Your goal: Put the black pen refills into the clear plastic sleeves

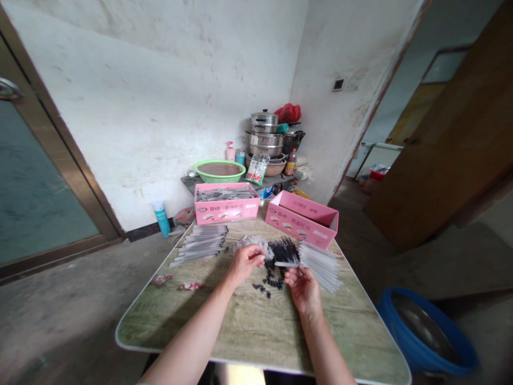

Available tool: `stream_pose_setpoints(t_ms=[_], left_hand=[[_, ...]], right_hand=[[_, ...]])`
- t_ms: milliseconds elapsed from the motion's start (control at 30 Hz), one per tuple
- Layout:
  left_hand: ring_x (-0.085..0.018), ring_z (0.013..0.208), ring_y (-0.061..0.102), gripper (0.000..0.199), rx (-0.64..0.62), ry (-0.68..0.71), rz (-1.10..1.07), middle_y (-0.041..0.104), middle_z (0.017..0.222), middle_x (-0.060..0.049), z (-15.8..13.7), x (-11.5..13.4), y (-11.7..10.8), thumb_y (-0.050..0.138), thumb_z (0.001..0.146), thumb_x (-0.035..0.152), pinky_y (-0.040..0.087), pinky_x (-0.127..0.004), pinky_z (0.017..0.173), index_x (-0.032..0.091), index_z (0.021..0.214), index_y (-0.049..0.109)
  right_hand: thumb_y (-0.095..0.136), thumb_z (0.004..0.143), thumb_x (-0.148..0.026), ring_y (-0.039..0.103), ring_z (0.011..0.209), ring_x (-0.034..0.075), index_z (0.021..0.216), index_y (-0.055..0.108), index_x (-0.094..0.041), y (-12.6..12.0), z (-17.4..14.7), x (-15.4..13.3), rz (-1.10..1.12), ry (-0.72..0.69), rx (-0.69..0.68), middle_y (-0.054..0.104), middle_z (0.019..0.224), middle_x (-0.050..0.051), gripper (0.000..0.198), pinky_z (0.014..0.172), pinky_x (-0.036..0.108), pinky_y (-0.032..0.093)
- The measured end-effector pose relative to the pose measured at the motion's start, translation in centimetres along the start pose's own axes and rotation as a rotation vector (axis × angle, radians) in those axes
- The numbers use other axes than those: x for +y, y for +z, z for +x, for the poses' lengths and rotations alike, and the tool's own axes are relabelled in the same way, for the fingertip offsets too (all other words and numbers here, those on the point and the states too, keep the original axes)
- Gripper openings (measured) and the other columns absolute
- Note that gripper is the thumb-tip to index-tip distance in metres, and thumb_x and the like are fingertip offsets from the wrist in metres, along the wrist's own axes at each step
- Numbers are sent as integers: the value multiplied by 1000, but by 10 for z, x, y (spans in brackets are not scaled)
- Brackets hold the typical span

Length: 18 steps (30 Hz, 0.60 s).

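Observation:
Pinched between the fingers of my right hand [304, 289] is a slim, whitish translucent tube [286, 264], pointing left over the table. My left hand [246, 263] has its thumb and fingers brought together; whatever they hold, if anything, is too small to make out. Just behind it lies a heap of small clear plastic pieces [253, 241]. A bunch of thin black sticks [282, 251] lies between the hands, with small black pieces [273, 282] scattered in front. Rows of similar translucent tubes [323, 267] lie at the right, and greyish filled-looking tubes [202, 245] at the left.
At the table's far edge stand a pink box [227, 209] full of tubes and a second pink box [302, 220], its inside mostly hidden. Behind them are a green basin [220, 171] and stacked steel pots [265, 141]. A blue tub [428, 331] stands right of the table [256, 331].

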<state>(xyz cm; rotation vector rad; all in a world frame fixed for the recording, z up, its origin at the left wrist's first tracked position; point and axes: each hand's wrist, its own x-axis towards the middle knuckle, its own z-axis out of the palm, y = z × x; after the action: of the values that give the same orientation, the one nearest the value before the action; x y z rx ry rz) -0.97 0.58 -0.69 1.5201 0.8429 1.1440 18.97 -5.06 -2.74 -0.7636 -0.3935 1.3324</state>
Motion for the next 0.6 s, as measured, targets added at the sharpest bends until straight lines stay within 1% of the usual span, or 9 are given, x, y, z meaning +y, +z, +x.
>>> stream_pose_setpoints(t_ms=[100, 267, 333, 433, 600], left_hand=[[-14, 62, 57, 29, 14, 41, -31, 62, 65, -1, 0, 7, -2, 65, 82, 41, 45, -25, 65, 13, 91, 71], [-16, 70, 61, 38, -31, -5, -182, 67, 77, -7, -5, 16, -1, 66, 82, 46, 48, -28, 71, 11, 98, 72], [-16, 70, 61, 38, -62, -27, -229, 67, 76, -7, -6, 16, -1, 68, 81, 44, 48, -28, 72, 10, 99, 72], [-14, 67, 59, 35, -86, -52, -250, 66, 72, -5, -6, 15, 0, 72, 78, 41, 46, -27, 71, 11, 96, 71], [-15, 70, 59, 31, -113, -25, -217, 67, 75, -6, -6, 16, -1, 73, 78, 39, 45, -26, 72, 11, 92, 74]], right_hand=[[74, 66, -26, 68, 53, 18, 72, 66, -18, 0, 1, 1, -15, -9, -2, 71, 63, 4, 13, 48, 28, 59], [76, 66, -27, 69, 53, 18, 73, 65, -17, 2, 1, 2, -30, -29, 4, 72, 64, 4, 16, 48, 28, 59], [76, 66, -27, 69, 54, 18, 74, 65, -17, 3, 0, 2, -37, -55, 9, 72, 65, 5, 17, 48, 27, 59], [78, 66, -29, 70, 54, 18, 74, 64, -17, 5, 0, 3, -50, -98, 21, 72, 65, 5, 19, 48, 27, 59], [80, 66, -30, 70, 55, 18, 76, 65, -17, 5, -1, 4, -78, -117, 10, 72, 66, 5, 22, 48, 28, 59]])
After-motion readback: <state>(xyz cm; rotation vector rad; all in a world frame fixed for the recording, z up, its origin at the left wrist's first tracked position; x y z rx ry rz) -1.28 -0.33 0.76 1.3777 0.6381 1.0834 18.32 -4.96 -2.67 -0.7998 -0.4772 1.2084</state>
